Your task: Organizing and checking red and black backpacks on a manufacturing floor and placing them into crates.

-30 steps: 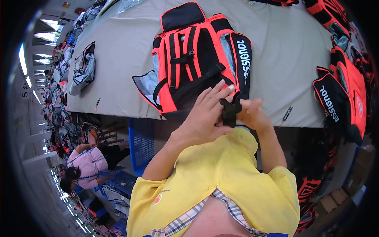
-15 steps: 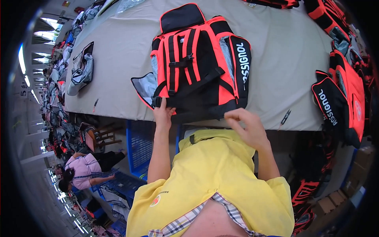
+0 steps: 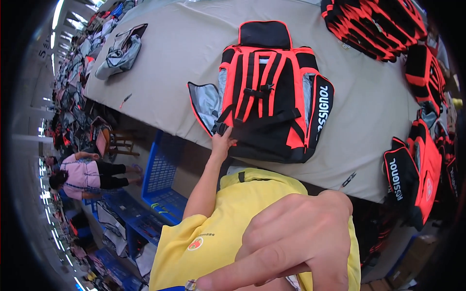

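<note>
A red and black backpack [image 3: 272, 92] lies strap side up on the beige table [image 3: 179, 63], with a grey side flap folded open on its left. My left hand [image 3: 221, 143] reaches up to the bag's near left corner and grips it by a black strap buckle. My right hand [image 3: 291, 242] is raised very close to the camera, away from the bag. Its fingers are curled shut and nothing shows inside them. My yellow shirt [image 3: 228, 218] fills the foreground below.
More red and black backpacks lie at the table's far right [image 3: 374, 24] and hang off its right edge [image 3: 412, 179]. A grey bag [image 3: 121, 48] sits at the far left. A blue crate [image 3: 162, 169] stands under the table edge, and a person in pink [image 3: 77, 174] bends nearby.
Both hands left the strap at the bag's near edge. My left hand went to the bag's near left corner, and my right hand rose up close to the camera.
</note>
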{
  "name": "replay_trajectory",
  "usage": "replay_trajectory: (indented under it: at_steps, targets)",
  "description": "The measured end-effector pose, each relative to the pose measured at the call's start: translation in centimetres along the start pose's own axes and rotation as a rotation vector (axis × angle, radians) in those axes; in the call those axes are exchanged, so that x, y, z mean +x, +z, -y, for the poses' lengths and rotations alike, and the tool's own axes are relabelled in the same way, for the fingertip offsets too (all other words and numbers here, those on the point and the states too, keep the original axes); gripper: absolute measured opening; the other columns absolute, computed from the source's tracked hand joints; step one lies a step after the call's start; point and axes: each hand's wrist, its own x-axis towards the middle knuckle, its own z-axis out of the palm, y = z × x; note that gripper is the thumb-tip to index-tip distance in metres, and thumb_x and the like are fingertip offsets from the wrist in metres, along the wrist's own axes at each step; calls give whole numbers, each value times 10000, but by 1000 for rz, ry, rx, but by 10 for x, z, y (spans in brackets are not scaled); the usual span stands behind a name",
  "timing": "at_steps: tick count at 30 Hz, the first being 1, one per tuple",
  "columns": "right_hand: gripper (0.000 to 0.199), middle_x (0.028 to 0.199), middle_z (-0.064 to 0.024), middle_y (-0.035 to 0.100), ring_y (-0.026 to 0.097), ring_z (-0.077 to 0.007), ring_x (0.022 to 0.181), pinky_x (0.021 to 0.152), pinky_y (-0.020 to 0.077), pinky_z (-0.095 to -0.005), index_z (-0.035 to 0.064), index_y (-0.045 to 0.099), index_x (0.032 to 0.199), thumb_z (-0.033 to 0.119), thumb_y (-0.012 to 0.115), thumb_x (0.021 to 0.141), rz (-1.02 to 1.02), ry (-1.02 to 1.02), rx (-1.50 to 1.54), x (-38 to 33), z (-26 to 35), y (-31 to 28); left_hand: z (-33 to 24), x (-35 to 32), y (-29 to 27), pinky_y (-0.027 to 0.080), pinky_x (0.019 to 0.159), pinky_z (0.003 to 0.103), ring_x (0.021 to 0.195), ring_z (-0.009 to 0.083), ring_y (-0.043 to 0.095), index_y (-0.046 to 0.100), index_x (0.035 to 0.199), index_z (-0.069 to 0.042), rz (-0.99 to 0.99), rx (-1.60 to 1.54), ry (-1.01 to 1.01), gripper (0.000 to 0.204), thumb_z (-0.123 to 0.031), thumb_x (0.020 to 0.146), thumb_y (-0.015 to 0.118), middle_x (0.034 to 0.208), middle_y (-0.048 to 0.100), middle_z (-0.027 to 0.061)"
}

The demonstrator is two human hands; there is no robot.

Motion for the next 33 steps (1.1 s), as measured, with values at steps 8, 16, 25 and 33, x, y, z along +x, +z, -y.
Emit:
replay_trajectory:
  at_steps: [8, 16, 25, 33]
  targets:
    - [419, 914, -186, 762, 722, -282, 679, 653, 577, -318, -60, 729, 1222, -69, 712, 803, 167, 520, -91, 42, -19, -2, 0, -9, -12, 576, 644, 295, 766, 154, 708, 681, 1163, 5, -59, 79, 114, 348, -290, 985, 726, 954, 724, 76]
    - [504, 1388, -221, 602, 543, -392, 1332, 1093, 448, -446, 2, 577, 1392, 161, 723, 936, 66, 896, -1720, -112, -95, -83, 18, 6, -14, 601, 618, 305, 690, 173, 719, 639, 1172, 40, -9, 81, 90, 397, -290, 973, 736, 930, 724, 85]
    - [569, 1533, -254, 483, 446, -426, 1426, 1179, 345, -510, -27, 534, 1432, 354, 613, 1016, -100, 1248, -1930, -330, -129, -160, -10, -5, -14, 583, 633, 292, 681, 170, 724, 634, 1125, 44, -17, 174, 49, 398, -297, 962, 759, 842, 712, 84]
    - [364, 1377, -209, 644, 631, -298, 1267, 1051, 490, -382, -38, 608, 1372, 177, 511, 1095, -850, 945, -1486, -322, -110, -157, -22, 2, -10, 556, 548, 323, 608, 177, 683, 658, 1212, 34, 65, 278, 89, 402, -246, 933, 730, 830, 716, 87]
